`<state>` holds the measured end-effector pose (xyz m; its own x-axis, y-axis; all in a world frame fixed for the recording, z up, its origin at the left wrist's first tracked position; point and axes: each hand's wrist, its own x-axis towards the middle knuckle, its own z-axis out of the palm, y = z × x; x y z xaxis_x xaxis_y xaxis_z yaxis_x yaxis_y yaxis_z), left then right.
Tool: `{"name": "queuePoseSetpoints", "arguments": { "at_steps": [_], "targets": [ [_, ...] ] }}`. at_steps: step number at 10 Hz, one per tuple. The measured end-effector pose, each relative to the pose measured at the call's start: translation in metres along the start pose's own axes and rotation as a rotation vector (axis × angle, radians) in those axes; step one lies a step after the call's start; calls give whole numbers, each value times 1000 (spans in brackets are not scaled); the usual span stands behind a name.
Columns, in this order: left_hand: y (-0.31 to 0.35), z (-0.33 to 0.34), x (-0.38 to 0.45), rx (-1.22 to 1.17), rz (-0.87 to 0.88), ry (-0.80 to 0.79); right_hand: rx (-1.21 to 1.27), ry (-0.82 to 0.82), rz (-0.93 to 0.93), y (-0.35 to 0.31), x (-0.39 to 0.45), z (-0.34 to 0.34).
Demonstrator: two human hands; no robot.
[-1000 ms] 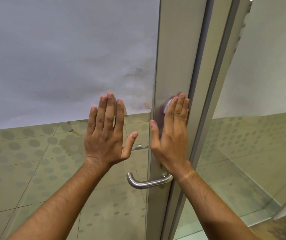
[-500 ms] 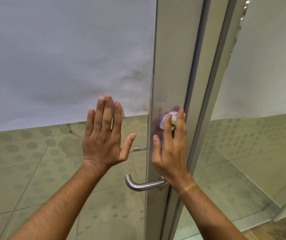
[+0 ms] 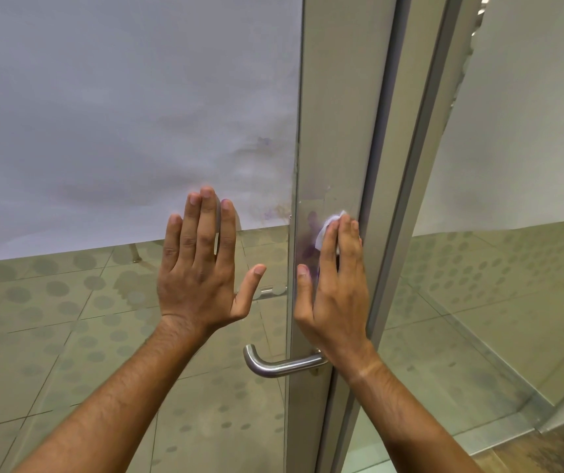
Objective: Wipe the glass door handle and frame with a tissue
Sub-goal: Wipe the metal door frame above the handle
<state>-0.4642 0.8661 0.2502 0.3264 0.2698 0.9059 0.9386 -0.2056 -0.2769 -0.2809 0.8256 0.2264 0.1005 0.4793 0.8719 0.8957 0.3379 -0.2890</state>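
A glass door with a grey metal frame [image 3: 335,131] fills the view. My right hand [image 3: 335,285] lies flat on the frame and presses a white tissue [image 3: 326,227] against it; the tissue shows only past my fingertips. A purplish smudge [image 3: 309,240] marks the frame left of the tissue. My left hand [image 3: 202,268] rests flat on the glass pane [image 3: 103,336] with fingers spread, holding nothing. The curved steel door handle [image 3: 273,365] sticks out leftward just below my right wrist.
White frosted film [image 3: 120,114] covers the upper glass, stained near the frame. A second frame post [image 3: 420,165] and glass panel [image 3: 495,302] stand to the right. Dotted floor tiles show through the glass, and a dark mat [image 3: 546,452] lies at the bottom right.
My right hand slid down the frame with the tissue, then moved slightly right toward the frame's edge. The left hand has stayed flat on the glass.
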Motion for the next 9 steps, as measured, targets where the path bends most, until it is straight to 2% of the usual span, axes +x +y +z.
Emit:
{"name": "queuePoseSetpoints", "arguments": {
  "at_steps": [4, 7, 8, 9],
  "targets": [
    [0, -2, 1, 2, 1, -8, -32, -21, -44, 3, 13, -5],
    [1, -2, 1, -7, -4, 13, -63, -48, -146, 7, 13, -13],
    [1, -2, 1, -12, -3, 7, -31, -14, -120, 5, 26, -12],
    [1, -2, 1, -16, -7, 10, -35, -50, -138, 7, 18, -12]
  ]
}}
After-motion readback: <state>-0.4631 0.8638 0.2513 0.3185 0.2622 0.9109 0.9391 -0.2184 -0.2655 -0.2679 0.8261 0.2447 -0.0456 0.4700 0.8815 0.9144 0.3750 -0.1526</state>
